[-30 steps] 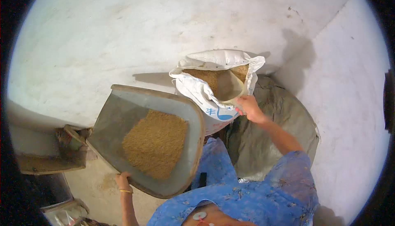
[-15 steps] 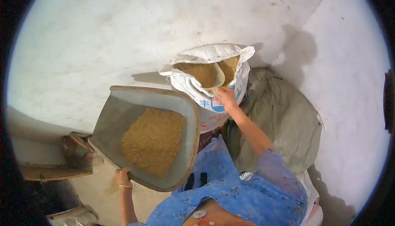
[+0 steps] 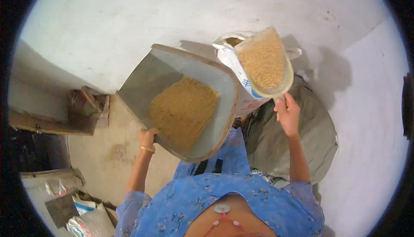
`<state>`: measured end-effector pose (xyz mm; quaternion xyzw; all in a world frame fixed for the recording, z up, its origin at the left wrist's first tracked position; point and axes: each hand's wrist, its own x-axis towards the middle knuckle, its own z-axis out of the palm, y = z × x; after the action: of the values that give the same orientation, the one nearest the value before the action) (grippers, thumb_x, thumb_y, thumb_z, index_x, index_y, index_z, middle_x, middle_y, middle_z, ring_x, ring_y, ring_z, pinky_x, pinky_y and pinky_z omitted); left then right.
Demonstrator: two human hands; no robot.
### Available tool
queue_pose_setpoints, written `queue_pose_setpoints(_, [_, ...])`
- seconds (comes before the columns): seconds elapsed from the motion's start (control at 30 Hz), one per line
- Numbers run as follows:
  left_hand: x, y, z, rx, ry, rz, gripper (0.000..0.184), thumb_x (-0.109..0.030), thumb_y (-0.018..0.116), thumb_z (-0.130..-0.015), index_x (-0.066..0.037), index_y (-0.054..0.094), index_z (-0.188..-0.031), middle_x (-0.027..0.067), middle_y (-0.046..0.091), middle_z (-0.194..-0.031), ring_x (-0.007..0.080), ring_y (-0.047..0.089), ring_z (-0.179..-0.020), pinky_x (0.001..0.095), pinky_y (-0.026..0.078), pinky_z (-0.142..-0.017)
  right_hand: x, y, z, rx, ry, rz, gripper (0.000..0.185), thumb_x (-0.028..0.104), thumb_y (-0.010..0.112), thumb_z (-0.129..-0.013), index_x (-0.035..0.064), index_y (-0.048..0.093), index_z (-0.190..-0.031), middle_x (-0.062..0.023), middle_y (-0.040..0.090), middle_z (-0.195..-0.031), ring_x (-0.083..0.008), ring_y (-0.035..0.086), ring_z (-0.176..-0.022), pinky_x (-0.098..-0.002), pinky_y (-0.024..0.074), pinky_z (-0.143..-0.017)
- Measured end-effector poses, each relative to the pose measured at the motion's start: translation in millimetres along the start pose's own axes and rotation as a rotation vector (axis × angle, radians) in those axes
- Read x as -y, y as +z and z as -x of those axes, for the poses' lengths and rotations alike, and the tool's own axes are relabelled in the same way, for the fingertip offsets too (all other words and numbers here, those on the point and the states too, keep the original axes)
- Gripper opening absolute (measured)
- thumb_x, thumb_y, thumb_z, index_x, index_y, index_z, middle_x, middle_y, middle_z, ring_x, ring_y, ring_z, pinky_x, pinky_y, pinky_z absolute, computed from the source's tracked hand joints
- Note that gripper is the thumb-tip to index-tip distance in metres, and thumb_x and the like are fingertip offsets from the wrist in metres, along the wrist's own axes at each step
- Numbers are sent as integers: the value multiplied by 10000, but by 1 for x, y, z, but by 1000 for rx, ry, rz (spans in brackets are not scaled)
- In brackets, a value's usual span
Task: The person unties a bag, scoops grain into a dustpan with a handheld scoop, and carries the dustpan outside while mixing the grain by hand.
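Note:
My left hand is closed on the near left rim of a large grey dustpan-shaped scoop pan. A heap of brownish grain lies in the pan. In my right hand is the handle of a pale hand scoop, loaded with golden grain. The scoop is raised over a white woven sack with blue and red print, and hides much of its mouth. A little grain shows in the sack's opening behind the scoop.
Right of the white sack stands a large greyish-green covered sack. White walls rise behind. At the left are a wooden-edged ledge and, lower down, several white bags near the concrete floor.
My right hand has lifted the scoop out of the sack, now full of grain. The pan in my left hand appears higher and further right, beside the sack, as the view has also shifted.

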<state>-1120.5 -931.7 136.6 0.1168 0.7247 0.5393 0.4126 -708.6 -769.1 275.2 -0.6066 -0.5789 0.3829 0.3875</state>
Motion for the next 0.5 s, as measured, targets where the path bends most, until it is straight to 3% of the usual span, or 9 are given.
queue_pose_setpoints(0.07, [0, 3, 2, -18, 8, -13, 145, -42, 574, -606, -53, 469, -506, 8, 445, -507, 107, 392, -412, 273, 293, -376, 6, 19, 13, 29, -631, 488, 376, 181, 557, -815, 28, 473, -1149, -161, 597, -659, -297, 567, -504, -376, 441, -443])
queue_pose_setpoints(0.1, [-2, 5, 3, -8, 24, 2, 138, -29, 569, -605, -49, 472, -510, 13, 447, -505, 110, 396, -405, 276, 288, -366, 13, 26, 22, 136, -614, 739, 467, 184, 567, -793, 35, 408, -1207, -208, 596, -736, -375, 579, -624, -441, 453, -505])
queue_pose_setpoints(0.13, [-4, 7, 3, 5, 41, 15, 131, -16, 565, -605, -44, 476, -513, 18, 449, -503, 113, 400, -397, 278, 283, -356, 13, 39, 23, 179, -796, 746, 505, 194, 577, -781, 25, 390, -1219, -178, 595, -702, -343, 573, -560, -413, 452, -477])
queue_pose_setpoints(0.2, [7, 4, -4, 36, 42, 64, 119, -15, 564, -605, -37, 483, -520, 25, 455, -502, 118, 407, -392, 279, 289, -353, 18, 51, 28, 254, -889, 980, 524, 190, 627, -749, 8, 437, -1202, -140, 587, -709, -276, 558, -540, -366, 431, -480])
queue_pose_setpoints(0.3, [7, 8, -3, 19, 40, 103, 99, -10, 561, -604, -26, 494, -533, 33, 461, -498, 129, 423, -387, 280, 307, -351, 21, 33, 15, 169, -873, 1069, 516, 185, 632, -747, 4, 449, -1194, -133, 581, -690, -260, 536, -504, -348, 418, -456])
queue_pose_setpoints(0.5, [8, 5, -1, 16, 8, 52, 113, -32, 573, -606, -22, 499, -521, 41, 472, -488, 149, 456, -399, 286, 334, -359, 13, -32, -71, -254, -798, 1267, 537, 234, 602, -768, 47, 413, -1235, -89, 568, -635, -254, 552, -517, -359, 445, -456])
